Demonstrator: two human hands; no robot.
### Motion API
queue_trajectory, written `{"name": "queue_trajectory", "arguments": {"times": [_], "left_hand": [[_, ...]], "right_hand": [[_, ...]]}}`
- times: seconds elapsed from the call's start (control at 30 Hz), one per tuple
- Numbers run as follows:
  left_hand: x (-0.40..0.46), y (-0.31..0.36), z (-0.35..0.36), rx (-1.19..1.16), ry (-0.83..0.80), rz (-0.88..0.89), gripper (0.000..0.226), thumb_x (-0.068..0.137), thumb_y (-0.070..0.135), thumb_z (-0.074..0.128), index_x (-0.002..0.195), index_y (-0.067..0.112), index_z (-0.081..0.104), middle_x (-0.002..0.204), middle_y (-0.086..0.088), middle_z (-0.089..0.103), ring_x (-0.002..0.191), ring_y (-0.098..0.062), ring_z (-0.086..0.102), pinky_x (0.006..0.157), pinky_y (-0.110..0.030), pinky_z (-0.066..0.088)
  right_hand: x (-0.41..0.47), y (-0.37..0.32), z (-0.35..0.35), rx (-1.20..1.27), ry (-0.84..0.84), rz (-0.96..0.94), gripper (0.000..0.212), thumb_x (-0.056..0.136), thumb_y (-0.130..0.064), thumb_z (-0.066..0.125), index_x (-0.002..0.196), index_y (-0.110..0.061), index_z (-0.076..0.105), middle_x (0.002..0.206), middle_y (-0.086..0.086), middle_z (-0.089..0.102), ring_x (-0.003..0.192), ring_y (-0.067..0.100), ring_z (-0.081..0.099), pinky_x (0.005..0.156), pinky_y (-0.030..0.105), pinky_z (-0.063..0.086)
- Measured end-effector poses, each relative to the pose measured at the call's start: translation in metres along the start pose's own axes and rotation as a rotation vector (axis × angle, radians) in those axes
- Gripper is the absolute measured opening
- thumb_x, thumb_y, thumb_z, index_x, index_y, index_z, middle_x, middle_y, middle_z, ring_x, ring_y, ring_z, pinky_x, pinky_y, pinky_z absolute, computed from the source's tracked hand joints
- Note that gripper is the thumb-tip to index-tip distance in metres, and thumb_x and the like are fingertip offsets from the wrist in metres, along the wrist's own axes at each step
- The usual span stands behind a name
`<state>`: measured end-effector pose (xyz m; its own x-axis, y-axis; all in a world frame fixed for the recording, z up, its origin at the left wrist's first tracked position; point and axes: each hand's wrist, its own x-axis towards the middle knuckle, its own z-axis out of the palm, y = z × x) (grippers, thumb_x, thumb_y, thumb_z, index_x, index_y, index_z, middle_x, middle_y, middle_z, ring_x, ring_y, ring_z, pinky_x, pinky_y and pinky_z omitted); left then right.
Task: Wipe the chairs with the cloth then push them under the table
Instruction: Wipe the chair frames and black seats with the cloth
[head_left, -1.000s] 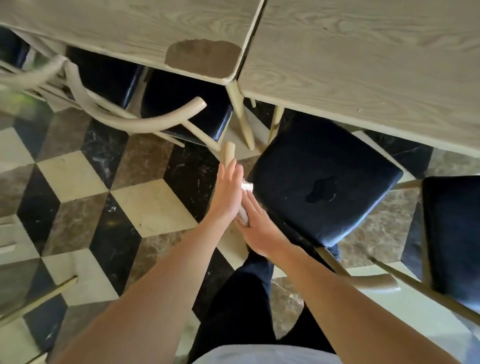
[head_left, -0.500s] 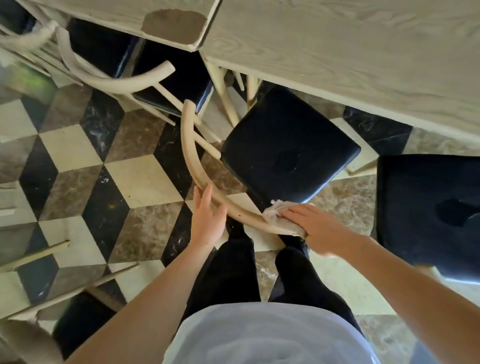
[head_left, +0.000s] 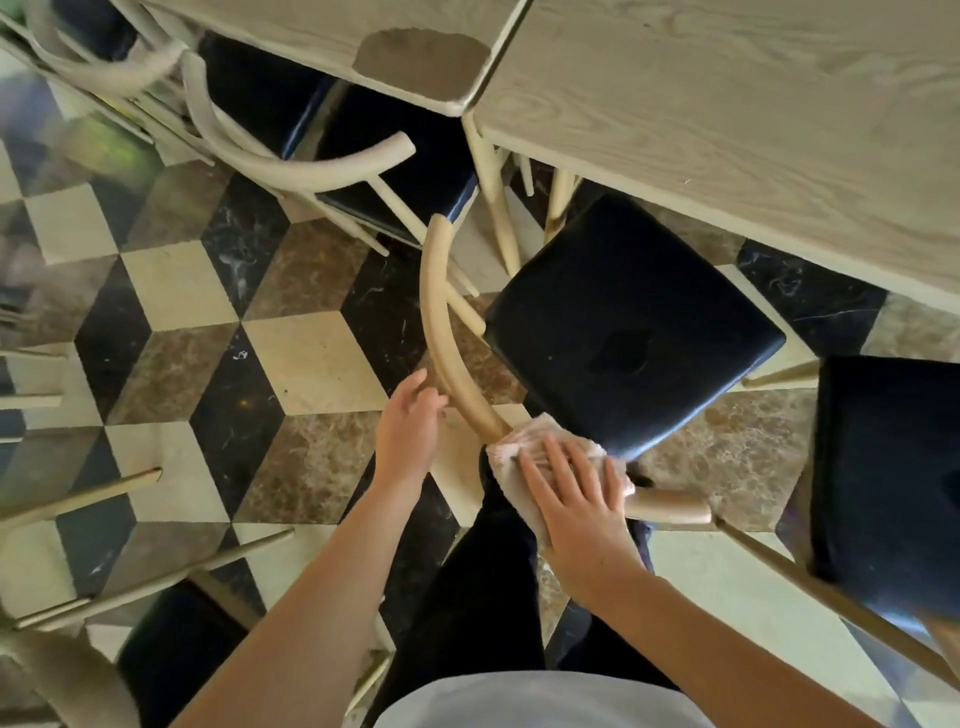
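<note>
So there's a big pale wood table (head_left: 727, 135) across the top, actually two tops butted together, with a checkered marble floor (head_left: 311, 353) underneath. The chair (head_left: 631, 322) being worked on has a black padded seat and sits half tucked under the table edge, its curved light-wood backrest rail (head_left: 441, 332) sweeping toward the person. Another black-seat chair (head_left: 395, 171) is already shoved under the table on the left, and one more (head_left: 893, 478) sits off to the right, clear of the table. Right hand (head_left: 582, 499) is spread flat, fingers apart, pressing the cloth (head_left: 524, 447) down over the rail near its bend, so the cloth is wrapped on the rail right behind the seat. Left hand (head_left: 408, 426) is loosely open, fingers slightly curled, its fingertips touching the rail just left of the cloth, not really gripping anything as far as I can see.
</note>
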<state>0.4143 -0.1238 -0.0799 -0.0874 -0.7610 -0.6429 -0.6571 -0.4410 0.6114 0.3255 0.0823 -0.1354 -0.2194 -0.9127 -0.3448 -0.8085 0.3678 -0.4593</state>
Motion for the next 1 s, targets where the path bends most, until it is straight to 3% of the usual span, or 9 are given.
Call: {"name": "queue_trajectory", "arguments": {"times": [0.13,0.23,0.33,0.4,0.57,0.73,0.83,1.0], "left_hand": [[0.040,0.022,-0.026,-0.020,-0.064,0.016,0.044,0.097,0.031,0.048,0.141,0.032,0.053,0.138,0.001,0.060,0.125,-0.019,0.058,0.108,-0.050,0.046],[0.075,0.041,-0.045,-0.008,-0.039,0.061,0.040,0.100,0.034,0.044,0.139,0.030,0.054,0.138,0.002,0.059,0.126,-0.019,0.057,0.106,-0.048,0.048],[0.108,0.054,-0.063,-0.029,-0.002,0.064,0.031,0.102,0.031,0.044,0.130,0.030,0.057,0.119,0.009,0.062,0.107,-0.010,0.064,0.085,-0.033,0.055],[0.120,0.059,-0.072,-0.064,-0.004,0.059,0.023,0.104,0.028,0.044,0.122,0.032,0.057,0.113,0.013,0.060,0.100,-0.006,0.064,0.073,-0.026,0.053],[0.132,0.062,-0.079,-0.067,-0.083,0.011,0.019,0.104,0.027,0.043,0.107,0.037,0.059,0.113,0.005,0.062,0.102,-0.013,0.065,0.085,-0.035,0.058],[0.121,0.056,-0.067,-0.125,-0.094,-0.018,0.020,0.103,0.033,0.043,0.110,0.037,0.061,0.114,0.004,0.064,0.103,-0.014,0.066,0.088,-0.037,0.058],[0.105,0.043,-0.058,-0.128,-0.062,-0.044,0.031,0.103,0.037,0.042,0.128,0.029,0.060,0.121,0.000,0.066,0.108,-0.016,0.066,0.090,-0.039,0.056],[0.061,0.026,-0.029,-0.076,-0.061,-0.036,0.038,0.105,0.035,0.041,0.138,0.026,0.055,0.136,0.001,0.061,0.123,-0.020,0.060,0.107,-0.049,0.047]], "right_hand": [[0.072,-0.037,0.000,-0.085,0.030,-0.146,0.098,0.084,-0.024,0.072,0.162,-0.029,0.013,0.169,0.014,0.006,0.154,0.040,0.001,0.119,0.069,0.011],[0.143,-0.062,-0.013,-0.167,0.083,-0.230,0.085,0.085,-0.018,0.069,0.159,-0.031,0.028,0.169,0.009,0.003,0.153,0.039,-0.002,0.119,0.070,0.005],[0.226,-0.079,-0.037,-0.309,0.097,-0.209,0.068,0.090,-0.027,0.066,0.153,-0.027,0.041,0.169,0.007,0.002,0.151,0.038,-0.016,0.117,0.072,-0.002],[0.282,-0.080,-0.062,-0.417,0.079,-0.145,0.064,0.090,-0.034,0.061,0.151,-0.026,0.044,0.169,0.010,0.002,0.150,0.039,-0.017,0.115,0.075,0.000],[0.360,-0.064,-0.109,-0.446,-0.018,-0.060,0.048,0.089,-0.034,0.055,0.138,-0.033,0.055,0.168,0.009,0.008,0.151,0.041,-0.010,0.114,0.075,0.004],[0.317,-0.062,-0.096,-0.354,-0.060,-0.335,0.030,0.089,-0.030,0.063,0.119,-0.031,0.064,0.163,0.007,0.026,0.153,0.041,0.000,0.117,0.072,0.005],[0.252,-0.058,-0.070,-0.344,-0.102,-0.562,0.033,0.085,-0.033,0.068,0.118,-0.028,0.068,0.159,0.005,0.036,0.153,0.039,0.008,0.119,0.067,-0.002],[0.135,-0.015,-0.033,-0.326,-0.160,-0.737,0.048,0.077,-0.030,0.072,0.125,-0.026,0.068,0.159,-0.001,0.040,0.155,0.032,0.005,0.120,0.063,-0.008]]}}
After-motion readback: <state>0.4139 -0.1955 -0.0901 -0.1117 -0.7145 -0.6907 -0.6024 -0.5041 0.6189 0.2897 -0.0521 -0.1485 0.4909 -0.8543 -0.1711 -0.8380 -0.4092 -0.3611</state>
